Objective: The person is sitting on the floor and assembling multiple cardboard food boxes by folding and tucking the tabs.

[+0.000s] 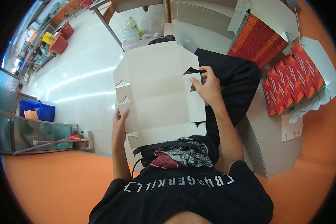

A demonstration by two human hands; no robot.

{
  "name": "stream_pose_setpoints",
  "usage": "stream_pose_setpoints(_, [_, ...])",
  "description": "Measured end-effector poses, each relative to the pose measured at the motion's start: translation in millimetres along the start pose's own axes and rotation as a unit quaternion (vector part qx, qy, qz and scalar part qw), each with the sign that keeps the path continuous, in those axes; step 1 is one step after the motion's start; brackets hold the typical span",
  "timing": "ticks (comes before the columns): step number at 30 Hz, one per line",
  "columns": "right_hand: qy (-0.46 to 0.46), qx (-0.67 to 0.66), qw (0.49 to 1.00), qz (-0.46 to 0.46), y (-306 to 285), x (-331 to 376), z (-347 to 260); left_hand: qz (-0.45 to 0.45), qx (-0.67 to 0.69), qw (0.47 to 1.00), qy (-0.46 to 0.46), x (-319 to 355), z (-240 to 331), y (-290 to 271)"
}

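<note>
An unfolded white cardboard box blank [158, 89] lies flat across my lap, its pale inner side up. Crease lines run across it, and curved slots and flaps show along both sides. My left hand [120, 125] holds its lower left edge, thumb on top and the other fingers mostly hidden beneath. At the upper right side my right hand [210, 87] grips a side flap, with the thumb on the face and the fingers around the edge.
Flat red-orange cartons [255, 41] are stacked at the upper right. Beside them stand several red folded boxes [293, 80] with white flaps. Plastic bottles [130, 33] are on the floor ahead. A blue crate [46, 112] and a long-handled broom [52, 141] are at left.
</note>
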State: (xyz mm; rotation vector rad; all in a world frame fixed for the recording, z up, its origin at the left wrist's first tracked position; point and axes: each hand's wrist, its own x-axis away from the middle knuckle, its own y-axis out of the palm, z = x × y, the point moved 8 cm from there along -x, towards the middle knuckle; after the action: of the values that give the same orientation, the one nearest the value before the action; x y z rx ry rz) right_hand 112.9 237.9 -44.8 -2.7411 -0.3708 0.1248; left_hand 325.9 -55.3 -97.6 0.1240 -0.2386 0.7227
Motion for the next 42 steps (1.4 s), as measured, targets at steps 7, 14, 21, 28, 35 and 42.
stream_pose_setpoints(7, [-0.056, 0.113, 0.990, -0.058, 23, -11, -19, -0.078, -0.065, 0.995, -0.014, 1, -14, 19])
stream_pose_setpoints(14, [-0.040, 0.154, 0.984, -0.083, 23, -22, -12, -0.079, -0.055, 0.994, 0.046, 1, -10, 21])
stream_pose_setpoints(21, [-0.049, 0.146, 0.986, -0.072, 28, -25, -16, -0.077, -0.070, 0.993, 0.061, 3, -3, 22])
stream_pose_setpoints(28, [-0.121, 0.394, 0.908, 0.076, 64, -9, -49, -0.064, -0.079, 0.991, 0.082, 15, 10, 27])
stream_pose_setpoints(35, [-0.102, 0.297, 0.949, -0.011, 47, -23, -39, -0.055, -0.039, 0.996, 0.063, 11, 0, 25])
stream_pose_setpoints(42, [-0.079, 0.029, 0.992, -0.090, 16, -23, -26, -0.041, -0.022, 0.999, 0.018, 4, -20, 16])
